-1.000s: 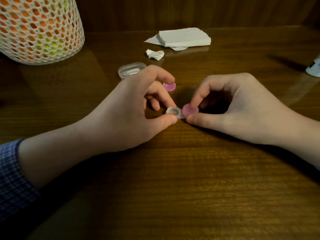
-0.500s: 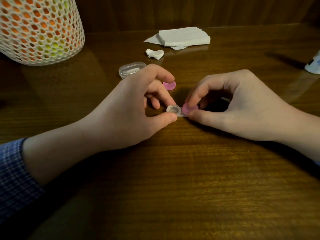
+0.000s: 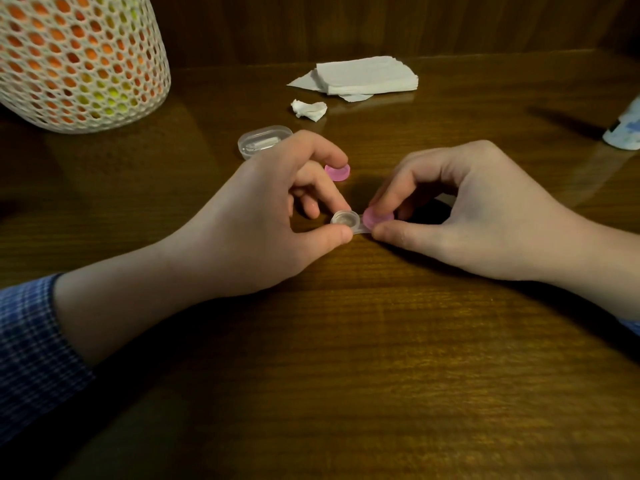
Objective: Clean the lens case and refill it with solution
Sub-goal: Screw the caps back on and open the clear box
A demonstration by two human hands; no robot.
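Partly cut off at the right edge: one bottle [image 3: 625, 131]. Two pink caps: one loose [image 3: 337, 173], one [image 3: 377, 217] pinched by the right hand [image 3: 478, 209]. Left hand [image 3: 277, 216] pinches the one lens case [image 3: 346, 220].

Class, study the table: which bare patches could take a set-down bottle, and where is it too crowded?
Free: the wide wooden table nearest the person, below both forearms, and the stretch between the tissue stack and the bottle. Crowded: around the lens case, loose pink cap, clear box and crumpled tissue.
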